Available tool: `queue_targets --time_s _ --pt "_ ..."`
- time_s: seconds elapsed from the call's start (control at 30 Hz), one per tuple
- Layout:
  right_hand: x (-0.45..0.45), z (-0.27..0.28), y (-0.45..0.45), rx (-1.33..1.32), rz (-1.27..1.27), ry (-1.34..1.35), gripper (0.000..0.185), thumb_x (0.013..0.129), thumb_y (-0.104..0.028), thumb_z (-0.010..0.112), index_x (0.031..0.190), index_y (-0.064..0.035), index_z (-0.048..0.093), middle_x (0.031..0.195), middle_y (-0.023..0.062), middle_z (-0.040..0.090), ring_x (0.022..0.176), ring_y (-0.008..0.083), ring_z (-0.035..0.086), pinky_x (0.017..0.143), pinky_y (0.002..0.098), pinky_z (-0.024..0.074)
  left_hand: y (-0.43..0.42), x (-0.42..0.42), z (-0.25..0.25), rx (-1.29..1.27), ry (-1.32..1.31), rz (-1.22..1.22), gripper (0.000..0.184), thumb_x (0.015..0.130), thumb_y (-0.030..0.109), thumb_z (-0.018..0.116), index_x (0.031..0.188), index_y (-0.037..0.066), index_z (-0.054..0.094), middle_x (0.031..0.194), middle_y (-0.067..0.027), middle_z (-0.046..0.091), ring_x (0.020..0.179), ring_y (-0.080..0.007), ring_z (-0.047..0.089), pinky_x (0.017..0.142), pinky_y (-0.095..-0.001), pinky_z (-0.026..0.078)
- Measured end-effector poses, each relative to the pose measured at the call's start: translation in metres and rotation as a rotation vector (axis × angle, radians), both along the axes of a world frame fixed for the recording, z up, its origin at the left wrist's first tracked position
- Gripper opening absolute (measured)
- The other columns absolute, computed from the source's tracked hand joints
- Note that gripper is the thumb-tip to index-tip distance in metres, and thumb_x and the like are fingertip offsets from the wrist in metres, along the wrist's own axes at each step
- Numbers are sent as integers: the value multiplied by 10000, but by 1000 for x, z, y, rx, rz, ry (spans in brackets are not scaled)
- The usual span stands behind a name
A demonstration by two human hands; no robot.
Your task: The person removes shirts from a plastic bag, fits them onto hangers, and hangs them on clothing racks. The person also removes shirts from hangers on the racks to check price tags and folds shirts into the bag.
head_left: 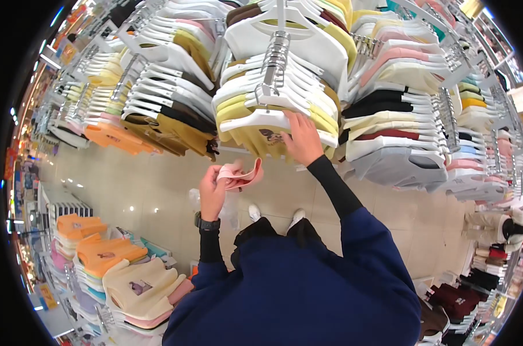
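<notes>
My left hand [212,187] is closed around a pink piece of folded cloth or band [241,173], held out over the floor; its exact kind I cannot make out. Up at the front of the middle rack, my right hand [303,138] has its fingers on the shoulder of a white hanger [255,119]. A mustard-yellow shirt [244,137] with a small dark print hangs from it. Behind, several more white hangers with yellow, white and grey shirts crowd the metal rail [276,57].
Dark and brown shirts [169,115] hang on the left rack, grey and white ones [397,164] on the right. Folded orange shirts [108,251] and a cream shirt [140,285] are displayed lower left. Another person's legs [483,225] show at far right. Tiled floor [152,190] lies between.
</notes>
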State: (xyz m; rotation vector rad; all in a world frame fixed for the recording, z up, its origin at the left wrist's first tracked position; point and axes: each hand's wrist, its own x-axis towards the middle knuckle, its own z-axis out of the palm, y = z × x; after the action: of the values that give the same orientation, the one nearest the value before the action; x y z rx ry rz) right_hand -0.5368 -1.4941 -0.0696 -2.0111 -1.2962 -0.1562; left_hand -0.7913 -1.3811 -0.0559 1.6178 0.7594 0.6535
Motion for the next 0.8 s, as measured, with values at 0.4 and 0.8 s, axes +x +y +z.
queue_targets --time_s 0.4,0.8 --pt "-11 -5 42 20 -22 103 488 782 -90 674 1214 -37 456 1081 213 608 929 411 600 764 470 475 10 -32 -34 -24 29 -68 101 894 23 531 978 -8 576 875 -34 640 796 -78 594 712 -220 472" --pt "-44 46 -26 152 -8 270 465 745 -111 713 1120 -36 449 886 204 633 786 369 660 698 398 518 33 -44 -23 -201 4 -217 179 913 40 541 1079 -14 582 1004 -63 658 903 -113 607 806 -254 488"
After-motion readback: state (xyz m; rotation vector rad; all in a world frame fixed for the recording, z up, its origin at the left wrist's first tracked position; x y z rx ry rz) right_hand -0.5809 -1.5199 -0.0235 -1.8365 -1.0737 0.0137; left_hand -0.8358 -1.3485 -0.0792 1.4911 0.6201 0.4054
